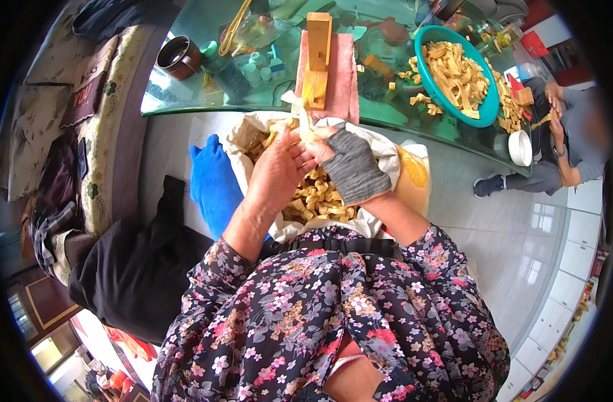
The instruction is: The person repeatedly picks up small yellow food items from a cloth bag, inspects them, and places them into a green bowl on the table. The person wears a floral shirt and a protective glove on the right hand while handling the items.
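Note:
My left hand is bare, and my right hand wears a grey fingerless knit glove. Their fingertips meet around a pale yellow strip, whose upper end sticks up near the table edge; the exact grip of the left fingers is partly hidden. Below them, a white cloth-like sack stands open at my lap, holding many knotted yellowish pieces. Just beyond the strip, an L-shaped wooden block stand rests on a pink towel on the glass table.
A tilted teal basin holds yellow strips, with more scattered around it. A dark mug stands at left. Blue cloth hangs beside the sack. Another person sits at the right, hands near a strip. A white bowl is at the table corner.

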`<state>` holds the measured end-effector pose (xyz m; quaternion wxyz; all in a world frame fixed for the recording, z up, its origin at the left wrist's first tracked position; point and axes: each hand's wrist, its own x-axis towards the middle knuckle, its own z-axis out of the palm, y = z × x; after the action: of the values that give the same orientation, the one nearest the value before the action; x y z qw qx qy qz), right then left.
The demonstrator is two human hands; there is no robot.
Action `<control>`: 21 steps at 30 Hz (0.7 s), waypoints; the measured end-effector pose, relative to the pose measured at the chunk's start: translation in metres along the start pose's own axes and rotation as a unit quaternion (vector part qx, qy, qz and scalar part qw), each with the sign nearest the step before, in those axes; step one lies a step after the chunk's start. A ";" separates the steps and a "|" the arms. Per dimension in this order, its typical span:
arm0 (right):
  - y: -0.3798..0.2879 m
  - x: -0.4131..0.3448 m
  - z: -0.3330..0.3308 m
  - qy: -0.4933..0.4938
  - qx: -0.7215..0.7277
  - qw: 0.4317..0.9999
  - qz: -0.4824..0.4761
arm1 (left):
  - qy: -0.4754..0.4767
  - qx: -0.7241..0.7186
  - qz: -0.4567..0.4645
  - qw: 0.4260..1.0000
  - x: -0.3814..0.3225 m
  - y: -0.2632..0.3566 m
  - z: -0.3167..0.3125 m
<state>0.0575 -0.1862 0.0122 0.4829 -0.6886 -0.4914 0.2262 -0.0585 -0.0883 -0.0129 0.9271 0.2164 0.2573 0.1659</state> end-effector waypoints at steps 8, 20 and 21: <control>0.001 -0.017 -0.005 -0.115 -0.065 0.985 0.114 | 0.038 0.170 0.105 0.979 -0.009 0.008 -0.010; -0.031 0.000 -0.008 0.134 -0.277 0.908 -0.283 | -0.092 0.370 0.145 0.913 -0.021 0.005 0.026; -0.029 0.002 -0.008 0.131 -0.279 0.910 -0.277 | -0.093 0.461 0.217 0.855 -0.019 0.004 0.023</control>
<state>0.0511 -0.1868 0.0415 0.3744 -0.6544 -0.6383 -0.1550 -0.0617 -0.0999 0.0149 0.6811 0.6839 0.1637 0.2041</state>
